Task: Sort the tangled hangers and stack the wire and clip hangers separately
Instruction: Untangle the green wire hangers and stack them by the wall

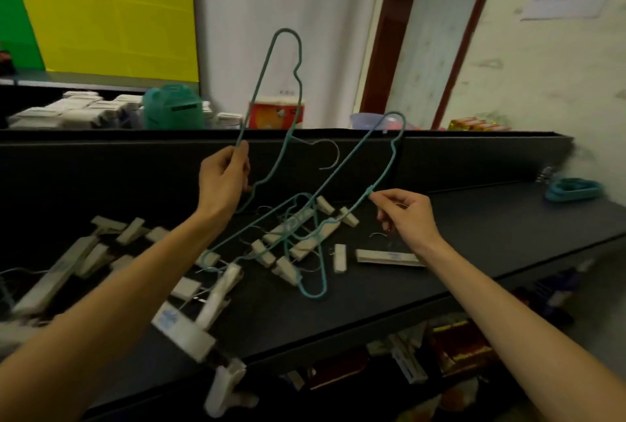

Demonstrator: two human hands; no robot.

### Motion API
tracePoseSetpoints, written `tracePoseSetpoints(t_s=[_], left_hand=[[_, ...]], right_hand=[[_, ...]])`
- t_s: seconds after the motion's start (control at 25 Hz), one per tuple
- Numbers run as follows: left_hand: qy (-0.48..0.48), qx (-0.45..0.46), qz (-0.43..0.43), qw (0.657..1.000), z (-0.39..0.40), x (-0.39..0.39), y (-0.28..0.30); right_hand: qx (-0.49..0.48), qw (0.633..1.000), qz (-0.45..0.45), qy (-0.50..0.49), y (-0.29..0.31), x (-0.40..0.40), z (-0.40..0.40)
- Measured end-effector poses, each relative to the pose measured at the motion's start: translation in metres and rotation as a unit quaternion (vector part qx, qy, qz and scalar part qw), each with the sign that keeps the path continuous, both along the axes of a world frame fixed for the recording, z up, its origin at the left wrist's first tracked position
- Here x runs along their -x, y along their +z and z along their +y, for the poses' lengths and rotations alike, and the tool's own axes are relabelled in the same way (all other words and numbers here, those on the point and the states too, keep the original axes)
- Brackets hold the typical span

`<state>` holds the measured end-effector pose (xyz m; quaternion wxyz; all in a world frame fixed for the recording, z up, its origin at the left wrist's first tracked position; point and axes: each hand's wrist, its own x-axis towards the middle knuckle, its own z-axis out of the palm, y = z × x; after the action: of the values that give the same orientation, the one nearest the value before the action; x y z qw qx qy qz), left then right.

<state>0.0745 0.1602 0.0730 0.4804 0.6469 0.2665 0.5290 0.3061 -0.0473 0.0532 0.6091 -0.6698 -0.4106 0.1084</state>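
Honestly, barely started: both hands, left and right, pinch teal wire hangers lifted off the surface. The clip hangers underneath look tangled, no clear stacks.

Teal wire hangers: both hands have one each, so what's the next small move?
Probably lift the right hand up and away. Its hanger still dips into the clip hangers on the counter, while the left hand holds its hanger clear.
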Motion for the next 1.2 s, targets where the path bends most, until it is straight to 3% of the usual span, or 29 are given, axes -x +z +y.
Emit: tracePoseSetpoints(t_s=[0.32,0.48,0.64,0.8,1.04,1.2], left_hand=[[-0.049,0.111,-0.004,0.993,-0.116,-0.211,-0.015],[-0.168,0.087,0.028,0.982,-0.185,-0.327,-0.006],[-0.282,0.116,0.101,0.947,-0.255,-0.443,0.001],[-0.332,0.096,0.184,0.920,-0.301,-0.548,0.007],[-0.335,0.072,0.173,0.924,-0.314,-0.684,0.015],[-0.360,0.077,0.125,0.922,-0.304,-0.769,0.027]], right_hand=[[0.111,0.994,-0.011,0.007,0.016,-0.158,-0.178],[0.180,0.982,0.018,0.055,0.024,-0.262,-0.251],[0.221,0.970,0.071,0.078,0.028,-0.346,-0.313],[0.231,0.970,0.048,0.062,0.029,-0.430,-0.345],[0.261,0.960,-0.008,0.099,0.050,-0.550,-0.359],[0.297,0.952,-0.047,0.056,0.085,-0.642,-0.353]])
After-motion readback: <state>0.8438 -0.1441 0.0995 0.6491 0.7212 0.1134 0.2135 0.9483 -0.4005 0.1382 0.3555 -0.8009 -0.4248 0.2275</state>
